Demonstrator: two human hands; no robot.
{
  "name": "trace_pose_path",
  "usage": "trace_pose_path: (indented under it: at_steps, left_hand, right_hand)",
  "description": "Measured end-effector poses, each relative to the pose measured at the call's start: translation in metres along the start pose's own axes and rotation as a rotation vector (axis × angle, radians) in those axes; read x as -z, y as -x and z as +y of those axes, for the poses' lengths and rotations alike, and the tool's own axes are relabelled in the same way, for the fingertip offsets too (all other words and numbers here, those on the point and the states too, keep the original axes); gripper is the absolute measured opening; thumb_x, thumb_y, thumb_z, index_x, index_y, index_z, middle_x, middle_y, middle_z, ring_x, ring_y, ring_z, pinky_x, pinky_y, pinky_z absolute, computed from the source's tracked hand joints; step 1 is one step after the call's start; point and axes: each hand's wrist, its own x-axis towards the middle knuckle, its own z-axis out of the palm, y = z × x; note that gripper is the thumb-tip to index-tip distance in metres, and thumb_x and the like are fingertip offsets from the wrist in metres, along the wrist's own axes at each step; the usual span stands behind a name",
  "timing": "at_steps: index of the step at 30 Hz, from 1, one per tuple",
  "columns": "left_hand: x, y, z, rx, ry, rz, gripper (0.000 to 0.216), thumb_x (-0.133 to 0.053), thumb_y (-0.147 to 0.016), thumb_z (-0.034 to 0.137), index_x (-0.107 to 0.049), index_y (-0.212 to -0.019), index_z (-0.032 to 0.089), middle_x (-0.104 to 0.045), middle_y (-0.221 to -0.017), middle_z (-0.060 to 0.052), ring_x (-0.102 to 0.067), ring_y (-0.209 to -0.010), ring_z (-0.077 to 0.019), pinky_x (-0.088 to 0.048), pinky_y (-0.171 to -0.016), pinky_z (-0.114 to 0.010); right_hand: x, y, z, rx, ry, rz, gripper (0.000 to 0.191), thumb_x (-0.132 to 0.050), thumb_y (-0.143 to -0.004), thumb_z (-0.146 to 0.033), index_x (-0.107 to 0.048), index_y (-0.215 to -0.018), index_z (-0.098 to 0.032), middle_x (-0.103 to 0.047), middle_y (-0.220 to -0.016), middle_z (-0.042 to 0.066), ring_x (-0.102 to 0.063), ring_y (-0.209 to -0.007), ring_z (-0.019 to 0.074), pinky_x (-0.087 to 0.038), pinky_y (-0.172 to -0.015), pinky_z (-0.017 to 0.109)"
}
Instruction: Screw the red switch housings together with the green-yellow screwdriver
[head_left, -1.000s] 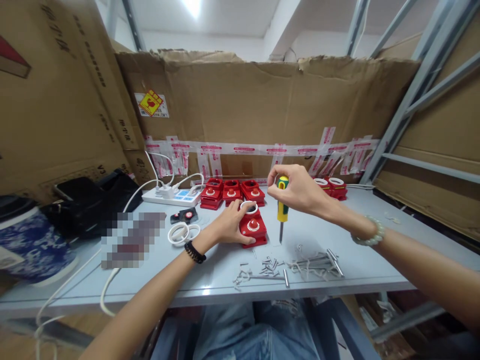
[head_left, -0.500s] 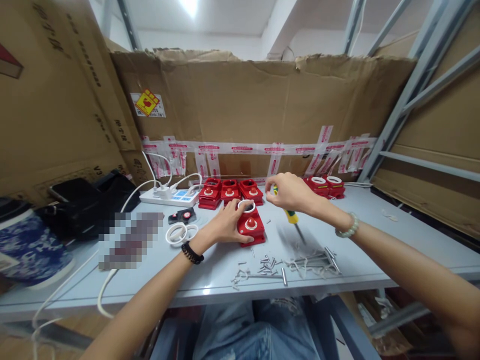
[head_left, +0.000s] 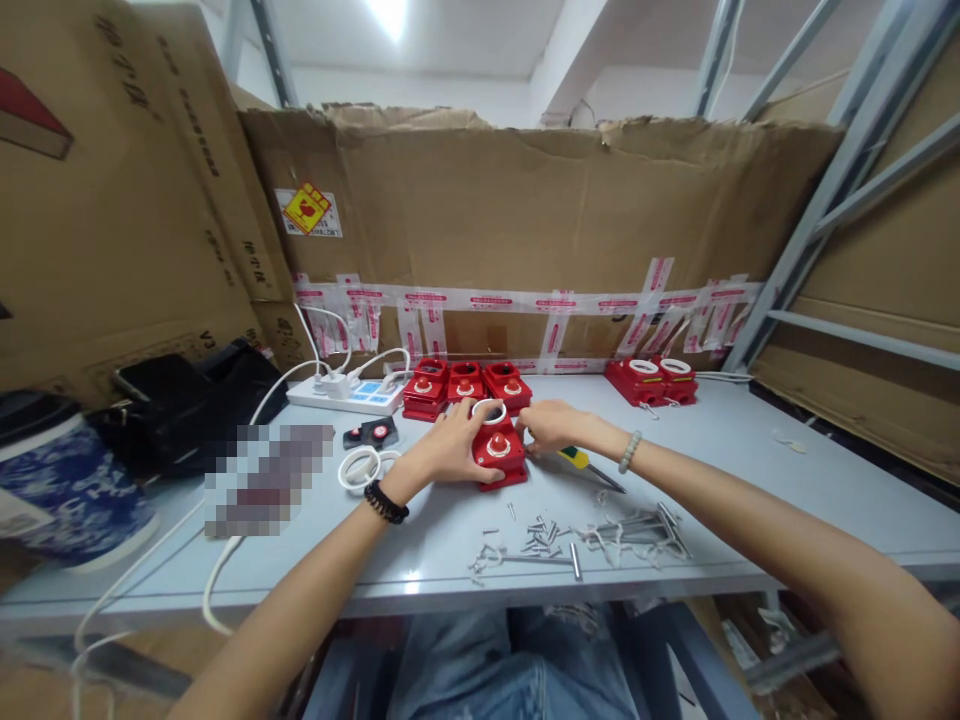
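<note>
My left hand (head_left: 455, 446) grips a red box-shaped housing (head_left: 501, 452) with a domed red knob, its fingers around the left side and thumb along the front. A white ring (head_left: 489, 408) sits at the housing's top. My right hand (head_left: 553, 427) is beside the housing's right edge, fingers bent down toward the table. Tucked under that hand is a yellow-and-green screwdriver (head_left: 576, 457), its shaft pointing down and right. Whether the right fingertips also pinch something small is hidden. Loose screws (head_left: 541, 535) lie in front of the housing.
Several red housings (head_left: 465, 380) stand behind, with two ringed ones (head_left: 660, 380) at the right. Metal T-shaped rods (head_left: 574, 560) lie near the front edge. Loose white rings (head_left: 360, 468), a black part (head_left: 371, 433), a power strip (head_left: 345, 392) and a patterned cup (head_left: 67, 490) are left.
My right hand has come down and left to the housing's right side, and the screwdriver has tilted flatter with it. My left hand keeps its hold on the housing.
</note>
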Motion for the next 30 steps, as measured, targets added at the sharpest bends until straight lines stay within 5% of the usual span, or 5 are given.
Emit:
trace_pose_path:
  at_steps: [11,18,22,27,30]
  left_hand:
    - [0.0,0.001,-0.004,0.04,-0.005,0.001,0.095,-0.072,-0.058,0.051,-0.025,-0.138,0.03,-0.04,-0.125,-0.013,-0.043,-0.116,-0.0372,-0.035,-0.095,-0.058]
    - [0.005,0.004,-0.005,0.017,0.012,-0.008,0.105,-0.07,-0.053,0.065,-0.024,-0.14,0.029,-0.04,-0.124,-0.014,-0.044,-0.115,-0.0381,-0.037,-0.094,-0.057]
    - [0.009,0.006,-0.008,-0.013,-0.002,-0.038,0.11,-0.075,-0.052,0.057,-0.02,-0.142,0.027,-0.041,-0.121,-0.013,-0.045,-0.113,-0.0363,-0.038,-0.096,-0.052]
    - [0.012,0.006,-0.009,-0.058,0.018,0.007,0.096,-0.076,-0.055,0.049,-0.03,-0.136,0.027,-0.042,-0.12,-0.011,-0.046,-0.114,-0.0336,-0.039,-0.096,-0.05]
    - [0.014,0.004,-0.008,-0.059,-0.011,0.054,0.082,-0.075,-0.057,0.051,-0.039,-0.126,0.024,-0.044,-0.118,-0.011,-0.046,-0.112,-0.0338,-0.039,-0.095,-0.052]
  right_hand:
    - [-0.01,-0.002,-0.016,-0.044,0.08,0.056,0.028,-0.053,-0.073,-0.023,-0.066,-0.095,-0.011,-0.07,-0.092,0.016,-0.065,-0.086,0.0277,-0.041,-0.063,0.031]
    - [0.019,0.023,-0.02,-0.007,0.112,-0.004,0.023,-0.062,-0.063,-0.023,-0.069,-0.082,-0.012,-0.07,-0.082,0.013,-0.063,-0.074,0.023,-0.039,-0.057,0.029]
    - [0.032,0.047,-0.039,0.106,0.092,-0.091,0.021,-0.064,-0.062,-0.024,-0.071,-0.079,-0.014,-0.069,-0.075,0.009,-0.06,-0.066,0.0182,-0.035,-0.054,0.027]
    - [0.024,0.055,-0.059,0.215,0.031,-0.197,0.019,-0.065,-0.06,-0.026,-0.071,-0.074,-0.014,-0.068,-0.066,0.006,-0.055,-0.058,0.0157,-0.032,-0.049,0.026]
    - [0.027,0.055,-0.052,0.177,-0.019,-0.092,0.018,-0.063,-0.062,-0.026,-0.071,-0.074,-0.016,-0.067,-0.066,0.006,-0.053,-0.055,0.0142,-0.03,-0.048,0.025]
